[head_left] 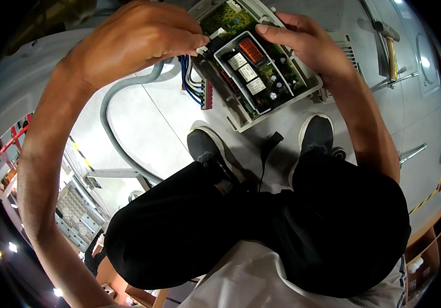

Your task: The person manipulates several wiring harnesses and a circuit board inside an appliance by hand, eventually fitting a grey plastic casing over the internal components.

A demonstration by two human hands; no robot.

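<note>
A pale plastic housing (243, 120) holds a green circuit board (220, 20) and a boxed section with a copper coil (251, 50) and white components (247, 72). My left hand (146, 36) is closed in a pinch on a small white connector (201, 50) at the housing's left side. My right hand (307, 38) grips the right side, thumb over the inner edge. Blue, white and black wires (192, 84) hang at the left with a red connector (207, 95).
A grey hose (112, 113) curves over the pale tiled floor left of my shoes (205, 146). A hammer (391, 49) and metal tools (413, 154) lie at the right. A metal step frame (110, 173) stands at left, and a wooden shelf (423, 246) at lower right.
</note>
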